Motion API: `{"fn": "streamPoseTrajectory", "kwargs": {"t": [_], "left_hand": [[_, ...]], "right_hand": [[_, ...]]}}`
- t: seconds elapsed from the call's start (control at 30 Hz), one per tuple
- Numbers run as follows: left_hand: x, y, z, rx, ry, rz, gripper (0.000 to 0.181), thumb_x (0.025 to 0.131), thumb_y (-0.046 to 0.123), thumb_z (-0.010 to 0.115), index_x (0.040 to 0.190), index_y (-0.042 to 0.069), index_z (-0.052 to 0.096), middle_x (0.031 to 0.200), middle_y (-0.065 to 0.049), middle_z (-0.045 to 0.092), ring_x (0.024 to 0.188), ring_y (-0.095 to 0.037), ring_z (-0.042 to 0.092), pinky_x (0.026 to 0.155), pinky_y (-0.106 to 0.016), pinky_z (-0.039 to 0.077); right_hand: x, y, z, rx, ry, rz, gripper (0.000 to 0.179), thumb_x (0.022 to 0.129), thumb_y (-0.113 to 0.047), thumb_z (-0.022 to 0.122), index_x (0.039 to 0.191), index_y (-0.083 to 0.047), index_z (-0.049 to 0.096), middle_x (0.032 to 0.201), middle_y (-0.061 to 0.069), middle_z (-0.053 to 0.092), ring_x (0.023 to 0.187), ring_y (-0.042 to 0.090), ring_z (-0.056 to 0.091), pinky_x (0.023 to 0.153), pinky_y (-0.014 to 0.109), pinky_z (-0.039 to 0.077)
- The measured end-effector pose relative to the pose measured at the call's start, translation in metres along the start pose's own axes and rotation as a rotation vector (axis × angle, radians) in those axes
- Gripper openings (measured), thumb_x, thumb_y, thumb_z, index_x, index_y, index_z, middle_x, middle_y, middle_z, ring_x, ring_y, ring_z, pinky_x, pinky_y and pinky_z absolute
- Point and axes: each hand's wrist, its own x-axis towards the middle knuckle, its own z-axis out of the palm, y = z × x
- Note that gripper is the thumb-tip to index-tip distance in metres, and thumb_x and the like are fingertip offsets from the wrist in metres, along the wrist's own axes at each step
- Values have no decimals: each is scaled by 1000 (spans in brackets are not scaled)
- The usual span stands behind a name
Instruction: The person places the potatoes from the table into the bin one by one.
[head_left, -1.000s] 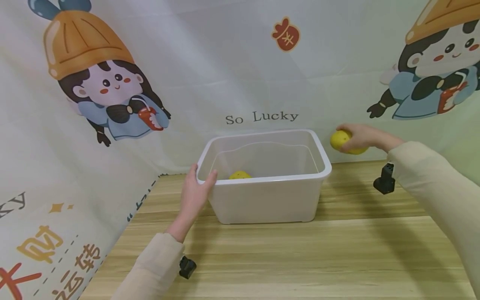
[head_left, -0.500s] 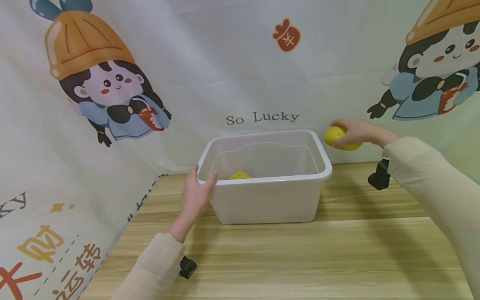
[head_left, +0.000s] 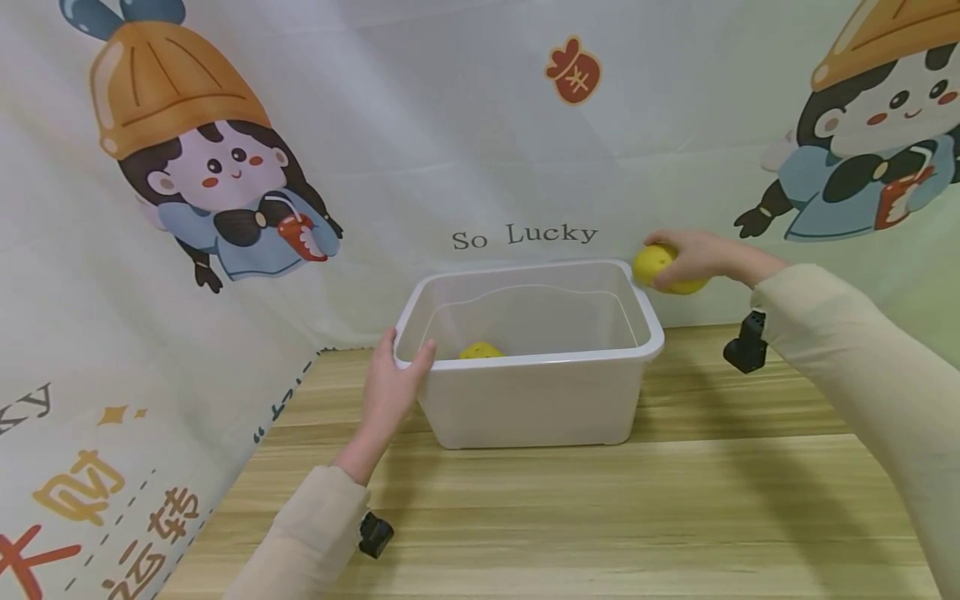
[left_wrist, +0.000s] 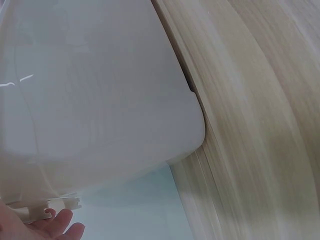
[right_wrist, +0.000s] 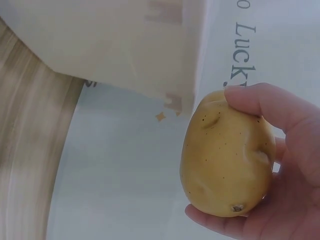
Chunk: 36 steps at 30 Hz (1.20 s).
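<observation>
My right hand (head_left: 697,256) grips a yellow potato (right_wrist: 227,157), thumb on one side and fingers on the other. In the head view it hangs in the air beside the right end of a white plastic bin (head_left: 536,404), about level with the rim. At the bin's front left corner my left hand (head_left: 392,383) holds the rim, its thumb over the front edge. Inside the bin, behind the front wall, shows the top of another yellow potato (head_left: 481,350); its lower part is hidden. The left wrist view shows fingertips (left_wrist: 62,220) under the bin's rim.
The bin stands on a wood-grain table (head_left: 540,517). Close behind it hangs a white printed cloth (head_left: 450,125), which also runs along the left side. Black wrist cameras sit under both sleeves.
My right hand has moved left and slightly up with the potato, from well right of the bin to its right rim. The left hand and the bin have stayed in place.
</observation>
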Motion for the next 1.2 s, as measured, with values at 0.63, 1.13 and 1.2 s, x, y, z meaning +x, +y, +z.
{"fn": "streamPoseTrajectory", "kwargs": {"t": [0.63, 1.13, 1.2], "left_hand": [[2, 0, 1, 3, 13, -1, 78, 86, 43, 56, 143, 1, 24, 138, -22, 37, 119, -35, 42, 99, -49, 36], [2, -1, 1, -2, 28, 14, 78, 86, 43, 57, 142, 0, 25, 137, -22, 39, 119, -35, 43, 99, -48, 37], [2, -1, 1, -8, 27, 14, 77, 86, 43, 57, 142, 0, 25, 137, -22, 39, 118, -35, 44, 99, -48, 37]], "right_hand": [[11, -28, 2, -39, -24, -22, 69, 78, -23, 64, 136, -1, 34, 118, 23, 49, 93, 32, 46, 76, 42, 40], [20, -49, 6, -41, -47, -46, 68, 78, -22, 63, 136, -2, 35, 121, 23, 48, 97, 32, 45, 79, 43, 39], [21, -54, 6, -38, -54, -52, 68, 78, -21, 63, 136, -2, 35, 121, 23, 48, 97, 32, 45, 79, 42, 39]]}}
